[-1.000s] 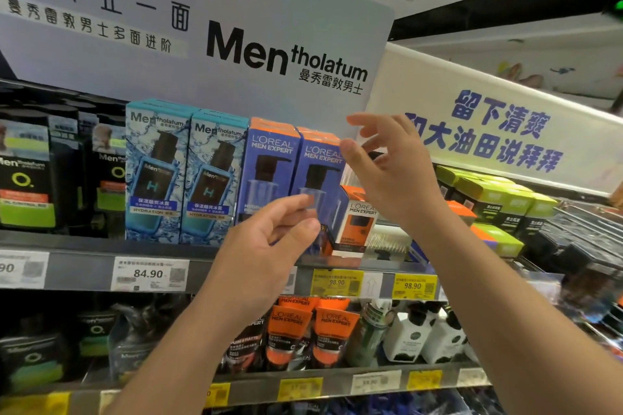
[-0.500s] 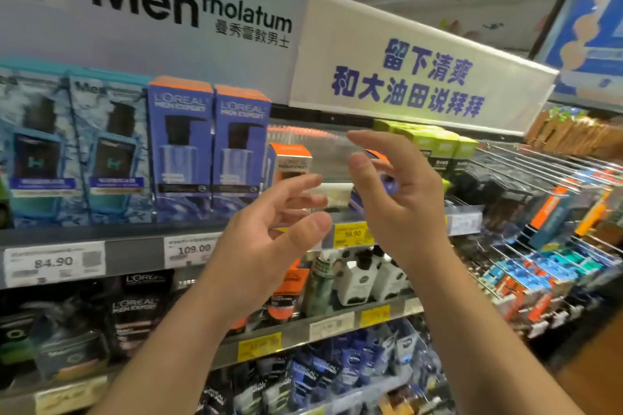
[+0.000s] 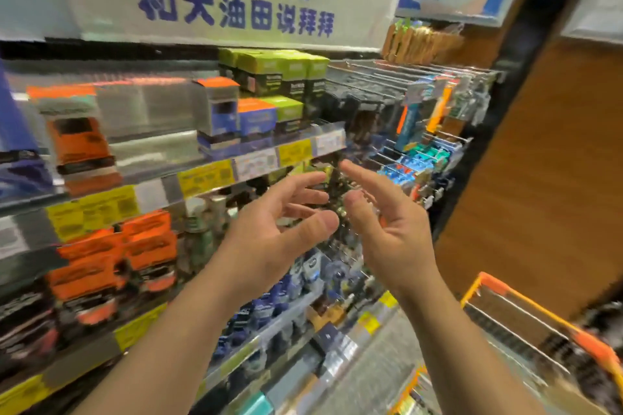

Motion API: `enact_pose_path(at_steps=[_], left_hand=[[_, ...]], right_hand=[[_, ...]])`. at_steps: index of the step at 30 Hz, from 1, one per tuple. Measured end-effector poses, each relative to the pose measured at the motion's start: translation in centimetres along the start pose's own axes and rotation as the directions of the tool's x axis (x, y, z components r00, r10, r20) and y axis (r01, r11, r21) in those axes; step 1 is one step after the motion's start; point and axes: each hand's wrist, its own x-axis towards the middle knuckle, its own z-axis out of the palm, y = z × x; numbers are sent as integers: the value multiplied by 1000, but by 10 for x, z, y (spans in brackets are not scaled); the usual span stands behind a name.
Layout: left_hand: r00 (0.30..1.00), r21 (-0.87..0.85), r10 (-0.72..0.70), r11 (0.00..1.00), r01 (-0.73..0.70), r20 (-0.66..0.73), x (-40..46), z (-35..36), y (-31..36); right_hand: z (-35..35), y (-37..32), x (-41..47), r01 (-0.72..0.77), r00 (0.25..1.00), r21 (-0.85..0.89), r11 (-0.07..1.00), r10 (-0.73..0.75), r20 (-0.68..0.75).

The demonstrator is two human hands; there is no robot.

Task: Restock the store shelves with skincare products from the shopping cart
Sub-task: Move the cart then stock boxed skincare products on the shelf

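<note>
Both of my hands are raised in front of the store shelves and hold nothing. My left hand [image 3: 276, 229] has relaxed, slightly spread fingers pointing right. My right hand [image 3: 387, 222] faces it, fingers loosely extended, a small gap between the two. On the upper shelf [image 3: 202, 175] stand an orange boxed product [image 3: 79, 141], a blue and orange box [image 3: 219, 108] and green boxes [image 3: 279, 74]. The orange-rimmed shopping cart [image 3: 526, 310] shows at the lower right; its contents are blurred.
Orange tubes [image 3: 135, 246] and blue packs [image 3: 269, 307] fill the lower shelves. Wire pegs [image 3: 421, 118] with hanging packets are at the right. A white sign with blue characters [image 3: 236, 0] hangs above. A brown wall panel [image 3: 539, 178] stands at far right.
The view has swung right and down, away from the Mentholatum section. Both hands have dropped below the upper shelf, still empty. The cart has come into view at the lower right.
</note>
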Motion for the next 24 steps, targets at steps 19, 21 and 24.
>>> enact_pose_path(at_steps=[19, 21, 24], left_hand=[[793, 94, -262, 963, 254, 550, 10, 273, -84], [764, 112, -314, 946, 306, 564, 6, 299, -98], [718, 159, -384, 918, 362, 581, 0, 332, -119]], right_hand=[[-206, 131, -238, -646, 675, 69, 760, 611, -414], [-219, 144, -261, -687, 625, 95, 720, 653, -429], [-236, 162, -292, -723, 566, 133, 678, 691, -449]])
